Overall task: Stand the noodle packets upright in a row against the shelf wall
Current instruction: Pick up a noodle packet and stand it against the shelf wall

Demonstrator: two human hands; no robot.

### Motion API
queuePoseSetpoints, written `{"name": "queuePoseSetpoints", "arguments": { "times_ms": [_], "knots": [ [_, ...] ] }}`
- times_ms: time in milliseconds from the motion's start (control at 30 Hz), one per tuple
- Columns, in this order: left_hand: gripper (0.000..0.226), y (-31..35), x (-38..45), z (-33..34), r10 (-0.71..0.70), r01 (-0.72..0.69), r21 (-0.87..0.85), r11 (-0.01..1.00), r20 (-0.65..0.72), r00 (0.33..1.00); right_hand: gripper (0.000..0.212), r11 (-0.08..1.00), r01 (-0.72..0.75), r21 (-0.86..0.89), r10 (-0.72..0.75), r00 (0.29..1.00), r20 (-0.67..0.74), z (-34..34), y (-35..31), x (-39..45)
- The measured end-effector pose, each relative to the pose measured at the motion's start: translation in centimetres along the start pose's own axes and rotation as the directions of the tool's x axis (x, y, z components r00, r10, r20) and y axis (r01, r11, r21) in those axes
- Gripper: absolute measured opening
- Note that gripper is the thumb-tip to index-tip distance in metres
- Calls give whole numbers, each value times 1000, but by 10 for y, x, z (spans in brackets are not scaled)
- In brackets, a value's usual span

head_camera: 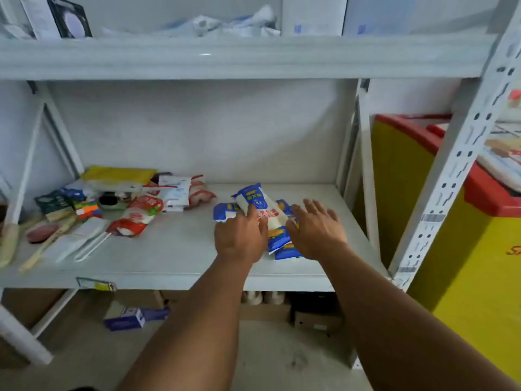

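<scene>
Several blue-and-white noodle packets (255, 203) lie flat in a loose pile on the right half of the white shelf board (174, 249), a short way in front of the white back wall (203, 131). One long packet rests on top and points toward the wall. My left hand (239, 235) lies on the near end of that top packet, thumb against its side. My right hand (317, 228) hovers over the pile's right side with its fingers spread, holding nothing. More blue packet ends (284, 246) stick out between the two hands.
Red-and-white packets (135, 218), a yellow bag (118, 176), brushes and small boxes crowd the shelf's left half. A perforated upright post (456, 153) stands at the right, with a yellow and red freezer (479, 249) beyond it. Boxes sit on the floor below.
</scene>
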State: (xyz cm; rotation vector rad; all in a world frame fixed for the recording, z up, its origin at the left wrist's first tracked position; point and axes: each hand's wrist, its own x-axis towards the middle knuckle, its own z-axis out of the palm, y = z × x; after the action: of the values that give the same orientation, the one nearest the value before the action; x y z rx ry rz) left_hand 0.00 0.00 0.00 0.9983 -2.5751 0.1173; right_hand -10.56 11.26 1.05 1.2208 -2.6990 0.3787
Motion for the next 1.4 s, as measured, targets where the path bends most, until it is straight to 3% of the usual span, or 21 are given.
{"name": "queuePoseSetpoints", "arguments": {
  "times_ms": [200, 400, 633, 800, 933, 1067, 1167, 1267, 1400],
  "knots": [
    [41, 8, 43, 60, -127, 135, -74, 988, 99, 987, 40, 995, -34, 91, 24, 994, 110, 56, 2, 53],
    [43, -10, 96, 91, -161, 188, -221, 957, 134, 978, 46, 987, -84, 139, 61, 985, 160, 76, -11, 109],
    [44, -28, 111, 95, -221, 321, -586, 744, 238, 946, 63, 921, -204, 332, 143, 969, 200, 90, -26, 130],
    [43, -33, 121, 108, -334, 468, -688, 555, 331, 883, 76, 806, -339, 484, 224, 933, 281, 97, -23, 141],
    [38, -36, 127, 114, -378, 577, -717, 391, 447, 811, 57, 600, -463, 652, 204, 877, 436, 102, -17, 151],
    [18, -39, 135, 115, -343, 597, -751, 282, 502, 794, 53, 493, -474, 729, 138, 870, 473, 99, -14, 159],
    [23, -35, 145, 113, -303, 576, -787, 223, 505, 808, 51, 342, -510, 789, 107, 856, 507, 95, -12, 168],
    [34, -31, 161, 108, -243, 554, -815, 172, 510, 825, 50, 222, -483, 847, 59, 874, 483, 87, -12, 188],
    [34, -35, 194, 101, -158, 543, -839, -27, 540, 827, 33, 188, -354, 916, 43, 935, 353, 69, -24, 220]
  ]
}}
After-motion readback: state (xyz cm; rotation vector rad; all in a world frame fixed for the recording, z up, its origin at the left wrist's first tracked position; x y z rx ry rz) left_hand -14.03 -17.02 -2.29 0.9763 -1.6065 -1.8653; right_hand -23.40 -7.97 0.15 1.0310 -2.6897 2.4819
